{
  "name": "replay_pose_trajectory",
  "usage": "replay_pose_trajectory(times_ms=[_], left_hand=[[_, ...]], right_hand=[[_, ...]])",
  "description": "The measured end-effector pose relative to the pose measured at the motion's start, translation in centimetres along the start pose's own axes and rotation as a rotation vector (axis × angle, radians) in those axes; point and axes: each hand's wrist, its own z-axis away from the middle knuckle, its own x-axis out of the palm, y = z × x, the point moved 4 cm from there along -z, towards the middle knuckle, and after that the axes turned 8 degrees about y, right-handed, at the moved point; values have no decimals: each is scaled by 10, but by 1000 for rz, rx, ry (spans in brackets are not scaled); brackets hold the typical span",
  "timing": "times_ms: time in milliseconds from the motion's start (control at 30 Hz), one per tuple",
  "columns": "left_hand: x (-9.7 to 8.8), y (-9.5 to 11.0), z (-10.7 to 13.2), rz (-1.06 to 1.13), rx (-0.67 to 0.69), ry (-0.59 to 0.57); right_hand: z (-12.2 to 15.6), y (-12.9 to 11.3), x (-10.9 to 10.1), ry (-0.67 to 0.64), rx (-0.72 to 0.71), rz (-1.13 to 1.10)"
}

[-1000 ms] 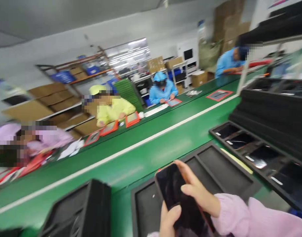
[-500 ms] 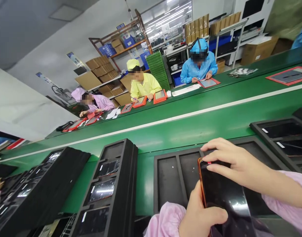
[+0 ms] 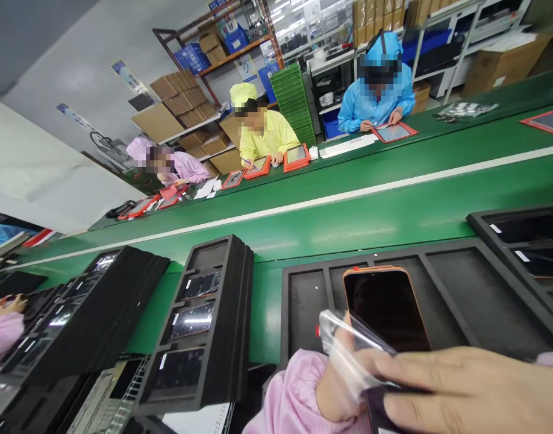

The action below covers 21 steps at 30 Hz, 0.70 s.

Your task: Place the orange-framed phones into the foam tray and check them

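Observation:
An orange-edged smartphone, its dark screen facing up, is held at its left edge by my closed left hand. A clear protective film with a small red tab is curled back over the lower part of the phone and lies in front of my left fingers. My right hand is closed, its fingers together across the lower screen at the film's edge; its exact pinch is hidden. Beneath the phone lies a black foam tray with long slots.
Stacked foam trays with phones stand at left, more trays at right. A green conveyor crosses ahead. Three co-workers sit beyond it: in pink, yellow and blue. Another person's hand is at far left.
My right hand has moved from the phone's top edge down towards its lower end, and the film has been peeled back from the upper screen. The view has tilted down slightly.

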Motion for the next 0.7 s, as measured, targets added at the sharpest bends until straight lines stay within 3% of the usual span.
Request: replay_pose_trajectory(times_ms=[67, 100, 233, 400, 500, 567, 633, 700], left_hand=[[1, 2, -1, 2, 18, 9], [2, 3, -3, 19, 21, 5], [4, 1, -13, 153, -15, 10], [3, 1, -21, 212, -3, 111], [1, 0, -24, 222, -49, 123], [-5, -2, -26, 221, -42, 149], [-13, -5, -29, 206, 1, 185], [-18, -8, -32, 180, 27, 185]], right_hand=[[-9, -4, 6, -181, -230, 127], [-12, -3, 6, -181, -301, 209], [-20, 20, 3, 77, -243, 432], [-29, 42, 14, 255, 48, 482], [-28, 49, 15, 396, 196, 435], [-19, 59, 13, 481, 379, 338], [-5, 70, 20, 416, 631, 169], [10, 76, 35, 207, 849, -43]])
